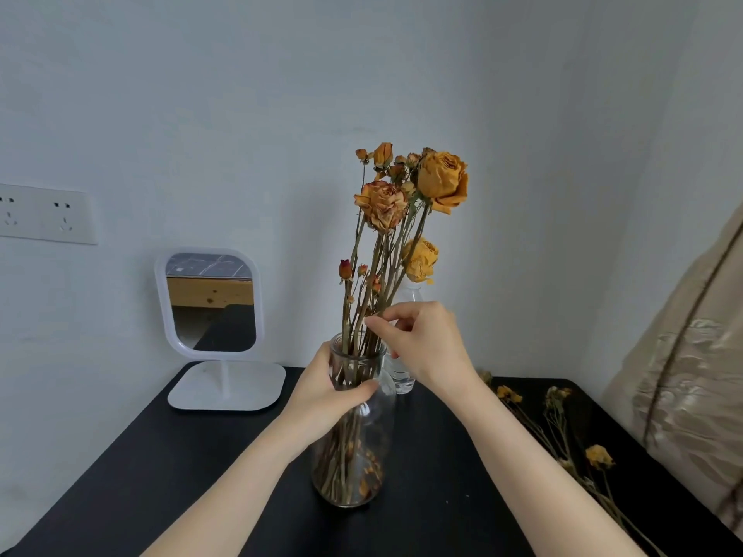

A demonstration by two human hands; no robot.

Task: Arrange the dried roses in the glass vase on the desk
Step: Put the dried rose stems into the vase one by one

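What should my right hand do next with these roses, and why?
Probably nudge the pinched stems apart while the left hand steadies the glass vase. The right hand pinches stems just above the vase mouth, and the dried roses stand bunched tightly together, heads crowding.

A black desk [161,476] with a matte top carries everything. A glass vase [354,468] stands upright near its middle, with dried roses [442,180] in it. Just behind the vase, on the far side, stands a clear plastic bottle [402,379]. At the far left a white mirror [211,303] sits on its flat base. Loose dried flower stems [563,428] lie along the right side, from far to near.
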